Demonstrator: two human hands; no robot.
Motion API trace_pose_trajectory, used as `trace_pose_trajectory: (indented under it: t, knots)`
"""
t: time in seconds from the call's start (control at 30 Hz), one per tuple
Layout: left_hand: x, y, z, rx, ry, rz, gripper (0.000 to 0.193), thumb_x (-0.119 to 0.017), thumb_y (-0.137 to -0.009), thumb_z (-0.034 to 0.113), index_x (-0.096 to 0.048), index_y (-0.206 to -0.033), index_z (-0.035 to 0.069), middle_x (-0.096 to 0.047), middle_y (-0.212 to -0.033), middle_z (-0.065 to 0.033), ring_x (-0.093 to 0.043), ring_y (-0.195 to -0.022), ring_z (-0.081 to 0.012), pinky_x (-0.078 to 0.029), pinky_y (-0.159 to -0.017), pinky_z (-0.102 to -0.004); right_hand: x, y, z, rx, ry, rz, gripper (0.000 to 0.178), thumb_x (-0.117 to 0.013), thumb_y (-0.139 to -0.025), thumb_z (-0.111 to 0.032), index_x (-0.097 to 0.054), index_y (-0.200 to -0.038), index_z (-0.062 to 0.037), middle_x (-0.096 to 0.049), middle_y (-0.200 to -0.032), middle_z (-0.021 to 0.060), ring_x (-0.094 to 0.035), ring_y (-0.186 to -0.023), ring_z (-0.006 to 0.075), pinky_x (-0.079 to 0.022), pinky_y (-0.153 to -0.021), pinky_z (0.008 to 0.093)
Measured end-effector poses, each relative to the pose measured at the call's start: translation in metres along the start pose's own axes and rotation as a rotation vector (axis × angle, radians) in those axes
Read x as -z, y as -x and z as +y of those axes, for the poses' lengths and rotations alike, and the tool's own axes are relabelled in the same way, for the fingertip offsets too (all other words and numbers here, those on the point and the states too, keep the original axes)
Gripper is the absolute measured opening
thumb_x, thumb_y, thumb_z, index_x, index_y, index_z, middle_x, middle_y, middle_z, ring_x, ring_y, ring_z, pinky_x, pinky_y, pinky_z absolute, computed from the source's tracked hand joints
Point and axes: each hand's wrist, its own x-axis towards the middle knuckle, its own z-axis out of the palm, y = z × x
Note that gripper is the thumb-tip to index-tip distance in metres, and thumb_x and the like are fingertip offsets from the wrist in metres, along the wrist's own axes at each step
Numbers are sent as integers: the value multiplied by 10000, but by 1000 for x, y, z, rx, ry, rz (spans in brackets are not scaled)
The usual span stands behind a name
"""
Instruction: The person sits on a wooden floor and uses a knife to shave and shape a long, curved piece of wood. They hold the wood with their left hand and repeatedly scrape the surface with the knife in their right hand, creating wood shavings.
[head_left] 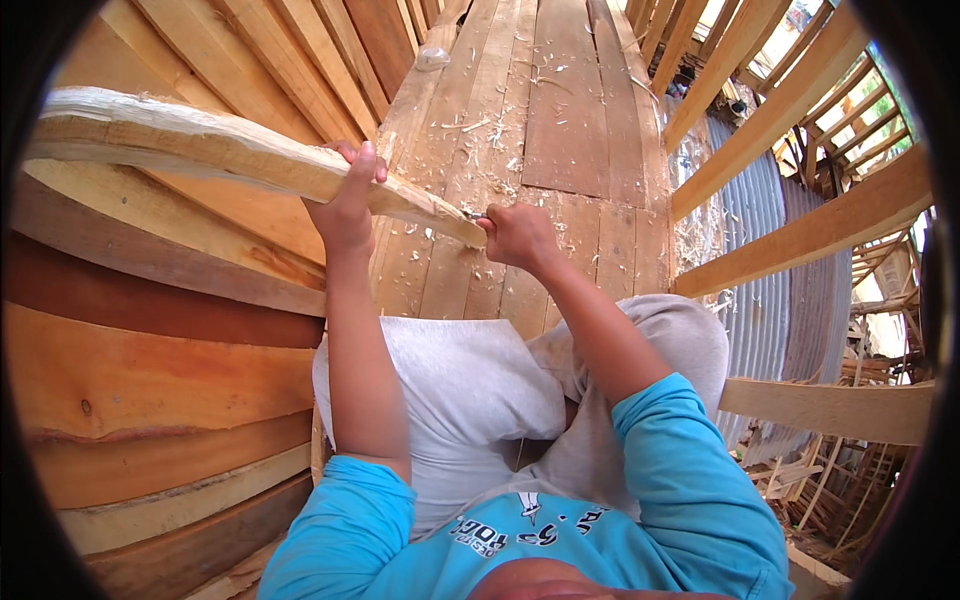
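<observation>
A long pale length of wood [210,145], with a rough whitish upper edge, slants from the far left down to the middle. My left hand [347,208] is wrapped round it near its narrower end, thumb on top. At that end my right hand [520,236] is closed in a fist round a small tool [477,215]. Only a bit of dark metal shows between the fist and the wood, touching or very near it; the rest is hidden by my fingers, so its kind is unclear.
Curled wood shavings [490,150] litter the plank floor [570,110] ahead. A wall of boards [160,370] rises close on my left. On the right, open wooden railings [800,240] stand before corrugated metal sheets [755,270] lower down. My bent legs [460,380] lie beneath my arms.
</observation>
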Motion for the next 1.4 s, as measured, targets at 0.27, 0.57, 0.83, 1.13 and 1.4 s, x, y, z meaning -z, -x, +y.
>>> trace_pose_trajectory:
  t: [0.27,0.57,0.83,1.13,1.4]
  knots:
    - [6,1,-3,44,74,-97,211,-685,-840,-24,-508,-870,88,-519,-751,-29,-552,-629,-165,-469,-646,-340,35,-36,16,239,246,-171,247,-613,-872,-320,-700,-822,-94,-658,-682,153,-671,-681,345,-524,-614,454]
    - [1,4,3,16,41,-67,245,-706,-817,-39,-505,-878,87,-519,-766,-17,-568,-636,-168,-479,-642,-349,35,-24,23,-178,-263,-170,326,-527,-954,-275,-611,-1046,26,-663,-972,251,-650,-930,382,-497,-810,459]
    - [-6,7,3,34,55,-18,259,-698,-813,-56,-497,-901,82,-526,-826,-21,-568,-648,-179,-475,-665,-350,-16,21,-17,-258,-576,-152,357,-485,-969,-283,-625,-1038,39,-664,-944,262,-645,-910,406,-484,-811,466]
    - [3,0,-1,-7,57,-28,322,-715,-803,-49,-459,-954,76,-549,-831,-43,-580,-643,-150,-484,-604,-294,-1,7,-24,-320,-169,-275,303,-614,-859,-336,-714,-916,-55,-697,-853,181,-681,-832,353,-524,-746,466]
    - [-6,0,0,-12,13,35,248,-690,-815,-48,-489,-862,89,-511,-786,-29,-565,-646,-169,-469,-651,-333,14,-17,-12,-61,110,-244,216,-639,-788,-258,-728,-852,-72,-697,-817,156,-684,-807,348,-546,-703,442]
